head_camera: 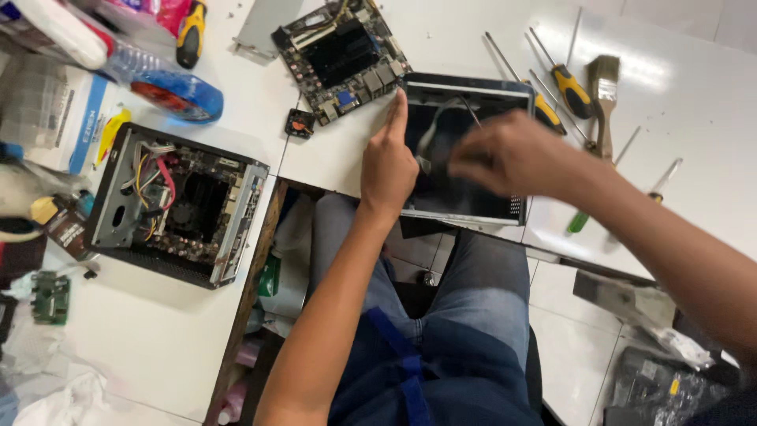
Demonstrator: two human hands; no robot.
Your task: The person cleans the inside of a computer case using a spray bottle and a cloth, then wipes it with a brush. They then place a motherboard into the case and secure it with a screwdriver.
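Open black computer case (pixel 465 150) steadied by left hand (pixel 388 162), fingers flat on its edge, blurred right hand (pixel 509 154) inside, grip unclear, bare circuit board (pixel 341 55) just beyond the left fingertips.

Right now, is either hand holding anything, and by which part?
The left hand steadies the open metal case by its left edge. The right hand is blurred; cannot tell.

Open case (pixel 465 150) between hands — circuit board (pixel 341 55) behind, screwdrivers (pixel 564 87) right.
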